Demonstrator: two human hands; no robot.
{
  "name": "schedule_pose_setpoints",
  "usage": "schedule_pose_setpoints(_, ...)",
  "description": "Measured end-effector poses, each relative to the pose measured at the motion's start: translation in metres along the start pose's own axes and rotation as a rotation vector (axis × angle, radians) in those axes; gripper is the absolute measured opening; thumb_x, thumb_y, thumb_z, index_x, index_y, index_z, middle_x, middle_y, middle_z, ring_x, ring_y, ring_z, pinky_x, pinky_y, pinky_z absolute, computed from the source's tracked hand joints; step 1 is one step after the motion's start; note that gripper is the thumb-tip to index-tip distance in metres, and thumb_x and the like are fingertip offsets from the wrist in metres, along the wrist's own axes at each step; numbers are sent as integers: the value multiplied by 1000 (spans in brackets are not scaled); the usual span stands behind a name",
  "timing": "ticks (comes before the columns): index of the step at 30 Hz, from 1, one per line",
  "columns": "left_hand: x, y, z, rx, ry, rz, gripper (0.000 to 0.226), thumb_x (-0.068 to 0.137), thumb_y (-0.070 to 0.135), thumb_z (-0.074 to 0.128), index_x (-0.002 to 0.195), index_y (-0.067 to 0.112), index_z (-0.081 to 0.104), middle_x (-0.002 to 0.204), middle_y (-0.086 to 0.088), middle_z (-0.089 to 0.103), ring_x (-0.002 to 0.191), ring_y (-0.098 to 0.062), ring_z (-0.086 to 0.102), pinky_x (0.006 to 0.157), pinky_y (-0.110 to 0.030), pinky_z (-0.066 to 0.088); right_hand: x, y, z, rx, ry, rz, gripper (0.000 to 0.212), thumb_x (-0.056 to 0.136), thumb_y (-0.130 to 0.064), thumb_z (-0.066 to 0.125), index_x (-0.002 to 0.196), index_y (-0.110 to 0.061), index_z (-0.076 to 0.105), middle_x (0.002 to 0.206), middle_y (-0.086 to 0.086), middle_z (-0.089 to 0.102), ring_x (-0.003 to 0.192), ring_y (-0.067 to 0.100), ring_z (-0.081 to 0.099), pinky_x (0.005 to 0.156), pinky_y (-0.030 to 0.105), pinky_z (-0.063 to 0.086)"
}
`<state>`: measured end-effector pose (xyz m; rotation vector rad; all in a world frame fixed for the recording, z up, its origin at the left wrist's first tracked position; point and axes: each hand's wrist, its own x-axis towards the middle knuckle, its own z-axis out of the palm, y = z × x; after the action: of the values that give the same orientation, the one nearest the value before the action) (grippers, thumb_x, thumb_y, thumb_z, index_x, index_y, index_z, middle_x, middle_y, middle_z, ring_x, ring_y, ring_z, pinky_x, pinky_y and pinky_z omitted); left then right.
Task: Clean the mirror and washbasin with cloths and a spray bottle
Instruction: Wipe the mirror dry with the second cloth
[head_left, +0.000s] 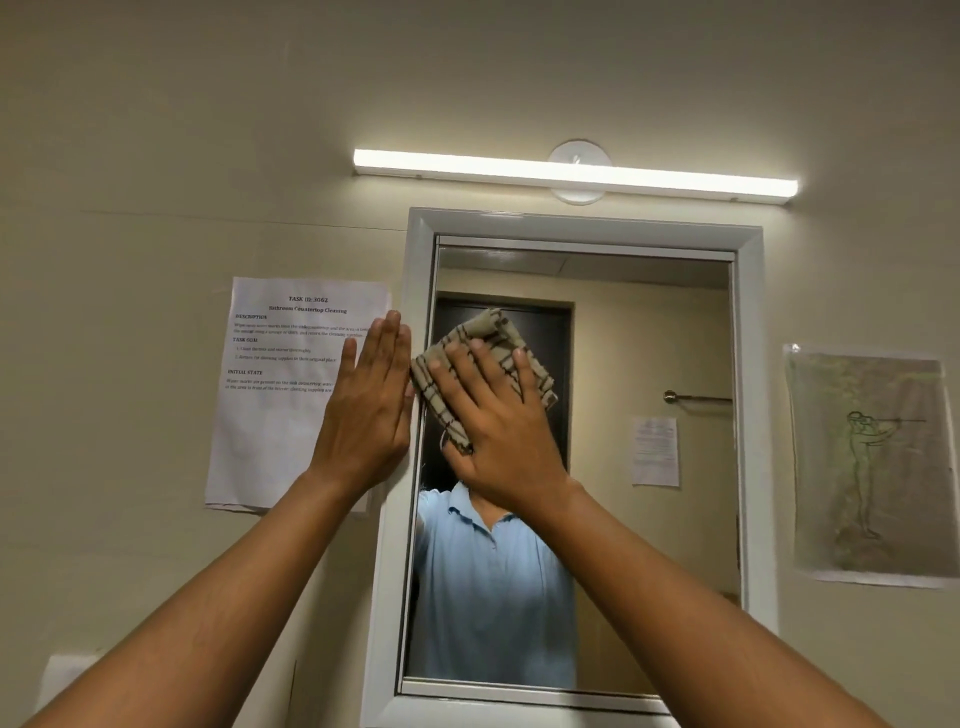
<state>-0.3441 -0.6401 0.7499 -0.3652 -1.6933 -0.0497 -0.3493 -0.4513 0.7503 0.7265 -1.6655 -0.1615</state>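
Beige bathroom wall, white-framed mirror. Right hand, flat and unclenched, pressing checked cloth on glass; left hand, flat and empty, bracing left of mirror. Advised: overlapping strokes, even pressure.

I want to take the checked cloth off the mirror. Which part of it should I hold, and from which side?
Pinch the upper corner of the checked cloth, coming from above. It sticks out free past the fingertips of the right hand, which presses the rest flat against the mirror. The lower edge is mostly covered.
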Motion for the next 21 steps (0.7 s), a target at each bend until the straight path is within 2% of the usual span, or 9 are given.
schedule_pose_setpoints(5,-9,-1,-5,67,-53,55,64,95,22,26,155,5,9,164,-12,4,152,-22,2,122,-50,11,-30,-2,2,-23,-75,-76,78,88,-51,43,155,-21,18,163,5,13,151,23,3,118,57,8)
schedule_pose_setpoints(10,-12,0,-6,103,-77,41,70,91,15,33,155,6,7,164,-12,2,152,-24,2,122,-51,11,-69,3,3,-60,-193,-321,70,92,-49,33,155,-23,16,163,4,13,151,24,1,119,57,8)
schedule_pose_setpoints(14,-13,4,-5,116,-79,26,71,90,15,32,155,7,5,164,-12,2,152,-24,1,122,-50,9,-72,16,-1,-103,-188,-401,67,95,-50,32,155,-24,17,163,4,15,151,25,4,119,55,6)
schedule_pose_setpoints(17,-13,6,-4,104,-73,18,71,90,15,30,155,7,5,164,-12,1,152,-24,1,123,-49,7,-62,24,-3,-129,-173,-358,67,96,-54,29,155,-25,16,163,4,12,151,25,3,119,56,6)
schedule_pose_setpoints(21,-13,6,-4,98,-66,21,69,91,17,28,155,8,5,164,-12,2,152,-25,2,123,-49,6,-35,50,-10,-151,-98,-71,74,93,-56,40,155,-25,17,163,6,11,151,26,5,116,59,11)
